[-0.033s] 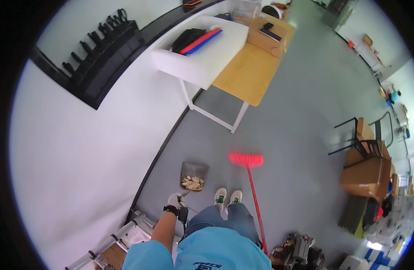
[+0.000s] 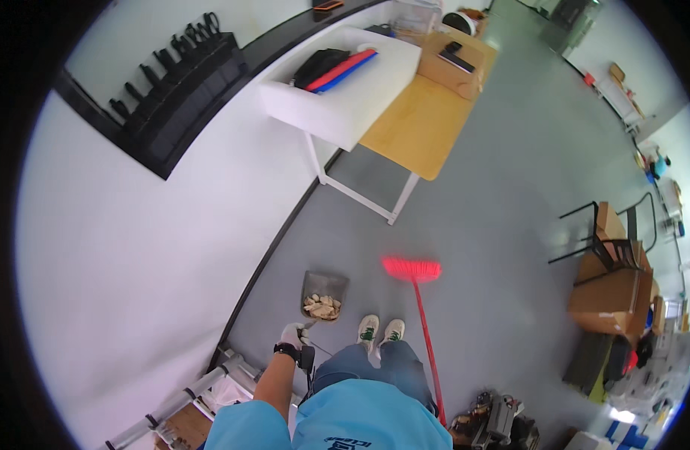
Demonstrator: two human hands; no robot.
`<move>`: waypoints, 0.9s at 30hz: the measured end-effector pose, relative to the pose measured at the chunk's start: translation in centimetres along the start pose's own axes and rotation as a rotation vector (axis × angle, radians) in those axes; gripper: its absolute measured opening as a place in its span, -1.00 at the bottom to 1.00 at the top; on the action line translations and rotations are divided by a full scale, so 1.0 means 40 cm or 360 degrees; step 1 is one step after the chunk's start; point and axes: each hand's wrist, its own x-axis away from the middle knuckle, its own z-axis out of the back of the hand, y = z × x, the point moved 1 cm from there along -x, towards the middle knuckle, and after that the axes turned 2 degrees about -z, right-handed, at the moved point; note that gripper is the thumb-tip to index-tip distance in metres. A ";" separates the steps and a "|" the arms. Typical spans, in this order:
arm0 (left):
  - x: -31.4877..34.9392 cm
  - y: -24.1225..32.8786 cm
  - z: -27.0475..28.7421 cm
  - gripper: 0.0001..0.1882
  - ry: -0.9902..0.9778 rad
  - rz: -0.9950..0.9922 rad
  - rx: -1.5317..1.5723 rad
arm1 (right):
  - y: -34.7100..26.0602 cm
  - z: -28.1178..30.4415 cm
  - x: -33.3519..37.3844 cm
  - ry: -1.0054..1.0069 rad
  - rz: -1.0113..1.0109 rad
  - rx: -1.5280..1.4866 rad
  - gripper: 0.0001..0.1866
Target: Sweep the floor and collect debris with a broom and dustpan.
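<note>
The left hand (image 2: pixel 294 335) clenches the dustpan (image 2: pixel 327 284), lower centre-left, where careless tilting could spill its pale chunks (image 2: pixel 321 307) toward the broom (image 2: pixel 412 268), right of centre; the right hand, out of view, cannot be assessed.

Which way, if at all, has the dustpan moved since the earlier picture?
No: the dustpan shows no visible shift in any direction, judged against the dark skirting strip.

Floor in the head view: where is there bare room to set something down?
Bare floor lies between the red broom and the large cardboard box at right, and between the broom and the wooden table. Crowded: around the dustpan, left hand and white shoes, and by the equipment at lower right.
</note>
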 end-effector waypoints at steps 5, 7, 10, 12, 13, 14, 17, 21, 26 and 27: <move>0.012 -0.038 0.108 -0.91 0.0058 -0.0142 0.0106 | 0.081 -0.007 -0.009 -0.0001 0.0200 -0.0128 -0.67; 0.040 -0.056 0.128 -0.89 0.0066 -0.0076 0.0288 | 0.151 -0.047 -0.060 0.0000 0.0343 -0.0218 -0.69; 0.034 -0.102 0.226 -0.86 -0.0031 0.0007 0.0410 | 0.215 -0.036 -0.084 0.0050 0.0407 -0.0172 -0.69; 0.052 -0.129 0.244 -0.83 -0.0030 0.0027 0.0474 | 0.095 0.084 0.033 0.0214 0.0220 0.0068 -0.57; 0.060 -0.144 0.256 -0.83 -0.0044 -0.0007 0.0513 | 0.026 0.149 0.078 0.0162 0.0154 0.0168 -0.48; 0.067 -0.157 0.262 -0.82 -0.0060 -0.0039 0.0549 | -0.036 0.202 0.100 0.0112 0.0084 0.0265 -0.40; 0.094 -0.183 0.280 -0.82 -0.0020 -0.0025 0.0578 | -0.157 0.297 0.100 0.0107 0.0259 0.0255 -0.37; 0.097 -0.228 0.341 -0.85 -0.0038 -0.0051 0.0737 | -0.168 0.296 -0.135 0.0097 0.0379 0.0276 -0.66; 0.187 -0.265 0.316 -0.87 0.0056 -0.0118 0.0840 | -0.593 0.385 -0.242 0.0444 0.0662 0.0453 -0.49; 0.207 -0.292 0.342 -0.86 0.0037 -0.0108 0.0866 | -0.659 0.388 -0.249 0.0416 0.0692 0.0498 -0.50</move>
